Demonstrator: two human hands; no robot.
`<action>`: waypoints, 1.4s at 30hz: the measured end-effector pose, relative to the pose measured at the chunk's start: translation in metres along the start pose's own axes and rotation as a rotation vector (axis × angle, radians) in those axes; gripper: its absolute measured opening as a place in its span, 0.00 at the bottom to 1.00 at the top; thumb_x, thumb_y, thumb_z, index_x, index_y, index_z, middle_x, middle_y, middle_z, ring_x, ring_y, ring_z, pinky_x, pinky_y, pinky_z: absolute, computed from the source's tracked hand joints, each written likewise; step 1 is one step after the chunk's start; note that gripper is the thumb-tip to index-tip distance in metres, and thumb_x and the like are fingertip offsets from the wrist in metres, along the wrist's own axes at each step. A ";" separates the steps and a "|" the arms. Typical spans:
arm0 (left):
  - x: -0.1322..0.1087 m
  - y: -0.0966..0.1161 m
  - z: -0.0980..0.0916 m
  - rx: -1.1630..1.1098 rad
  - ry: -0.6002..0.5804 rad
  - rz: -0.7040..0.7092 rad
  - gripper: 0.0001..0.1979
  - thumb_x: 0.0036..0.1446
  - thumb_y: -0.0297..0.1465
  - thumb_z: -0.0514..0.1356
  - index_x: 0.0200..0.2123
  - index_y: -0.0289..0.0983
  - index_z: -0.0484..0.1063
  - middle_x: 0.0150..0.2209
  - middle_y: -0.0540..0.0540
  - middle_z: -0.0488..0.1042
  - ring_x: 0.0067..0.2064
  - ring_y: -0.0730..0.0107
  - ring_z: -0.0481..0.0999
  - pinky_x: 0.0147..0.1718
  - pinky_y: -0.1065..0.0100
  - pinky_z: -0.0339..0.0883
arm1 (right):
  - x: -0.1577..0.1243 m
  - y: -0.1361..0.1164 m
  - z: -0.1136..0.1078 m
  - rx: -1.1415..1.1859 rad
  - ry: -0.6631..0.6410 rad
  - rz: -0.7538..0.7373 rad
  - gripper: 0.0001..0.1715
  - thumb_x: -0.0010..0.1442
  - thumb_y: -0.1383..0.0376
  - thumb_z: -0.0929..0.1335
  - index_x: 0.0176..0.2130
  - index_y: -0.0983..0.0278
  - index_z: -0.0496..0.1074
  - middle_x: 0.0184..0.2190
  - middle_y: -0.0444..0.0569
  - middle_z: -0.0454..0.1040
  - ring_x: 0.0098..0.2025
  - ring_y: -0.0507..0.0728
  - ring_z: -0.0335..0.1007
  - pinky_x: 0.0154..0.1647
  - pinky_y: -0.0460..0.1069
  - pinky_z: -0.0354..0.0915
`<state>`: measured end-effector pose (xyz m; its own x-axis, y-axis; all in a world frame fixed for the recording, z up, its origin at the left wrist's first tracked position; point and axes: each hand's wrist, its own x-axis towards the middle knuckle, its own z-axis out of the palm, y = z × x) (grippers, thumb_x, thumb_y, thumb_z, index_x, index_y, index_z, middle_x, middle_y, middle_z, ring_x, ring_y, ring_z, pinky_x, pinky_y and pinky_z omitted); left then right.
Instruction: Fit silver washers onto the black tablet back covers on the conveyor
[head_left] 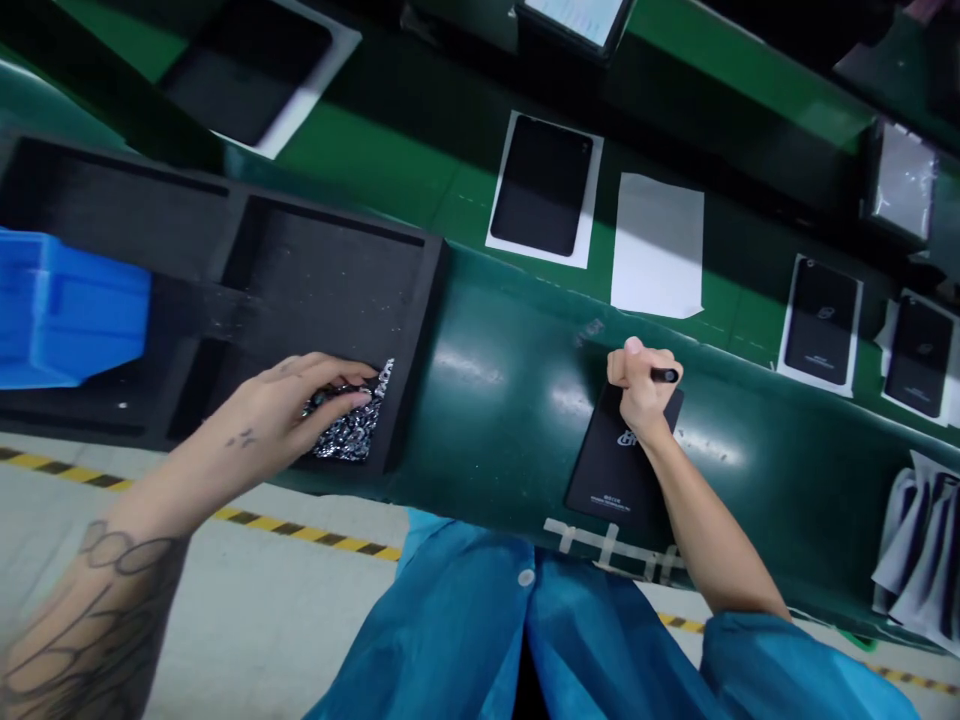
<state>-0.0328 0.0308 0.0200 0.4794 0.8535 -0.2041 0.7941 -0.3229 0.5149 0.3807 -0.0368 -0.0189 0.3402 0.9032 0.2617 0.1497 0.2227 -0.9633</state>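
Head camera view, looking down at a dark green workbench (pixel 480 420) where a person works with two bare hands. The right hand (pixel 642 388) is clenched in a fist around a black pen-like tool (pixel 664 376), whose rounded end pokes out at the fist's right side. This fist is over the upper part of a black tablet (pixel 604 465), which lies back side up on the bench directly before the person, a pale logo and small print showing on it; whether the tool touches it is hidden by the hand.

On the left, the left hand (pixel 300 405) dips thumb and fingers into a heap of small shiny pieces (pixel 351 432) in the near right corner of a black compartmented tray (pixel 421 330). The fingertips are bent close together among the pieces, but I cannot tell whether they grasp any. A blue bin (pixel 90 315) sits at the tray's left end.

Beyond, on a green strip, another dark tablet (pixel 541 185) lies on white paper, beside a bare white sheet (pixel 658 245). Farther right are two dark devices (pixel 823 318) on white sheets, and nearer, silvery-grey packets (pixel 919 550) at the bench's right edge
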 end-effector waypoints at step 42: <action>0.063 0.158 0.163 -0.623 0.225 0.349 0.05 0.74 0.33 0.59 0.49 0.41 0.73 0.40 0.47 0.75 0.36 0.68 0.76 0.40 0.65 0.73 | -0.086 -0.015 -0.099 -1.400 -0.568 -0.137 0.27 0.78 0.62 0.65 0.72 0.52 0.71 0.74 0.51 0.69 0.60 0.62 0.76 0.41 0.49 0.78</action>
<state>0.1839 -0.0337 -0.0472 0.5238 0.8284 0.1983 0.2191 -0.3560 0.9084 0.4410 -0.1545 -0.0213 -0.0922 0.9953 -0.0299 0.9956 0.0917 -0.0177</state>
